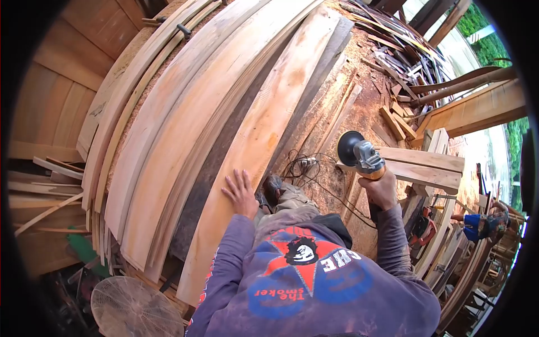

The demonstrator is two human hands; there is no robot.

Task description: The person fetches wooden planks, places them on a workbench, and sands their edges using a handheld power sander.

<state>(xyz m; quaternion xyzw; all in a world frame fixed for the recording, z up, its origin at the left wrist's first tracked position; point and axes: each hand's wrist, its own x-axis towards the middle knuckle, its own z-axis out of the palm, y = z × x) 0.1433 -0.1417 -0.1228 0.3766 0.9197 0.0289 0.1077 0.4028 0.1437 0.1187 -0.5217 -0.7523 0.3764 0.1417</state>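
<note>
My left hand (240, 194) lies flat on a long pale wooden board (275, 106), its fingers spread and holding nothing. The board runs from near my body up to the top of the view, with a brownish patch on its surface. Off to the right, my right hand (383, 190) is closed around the orange-and-grey body of an angle grinder (369, 157). A round black disc (350, 148) is fitted to the grinder's head and is held up, apart from the board. Whether the disc spins, I cannot tell.
Stacked long planks (185, 118) lie left of the board. A dark cable (331, 188) runs over the sawdust-covered floor by my feet. Wood offcuts (398, 121) and a wooden trestle (426, 168) stand right. A round fan (135, 309) is lower left. Another person (483, 222) is far right.
</note>
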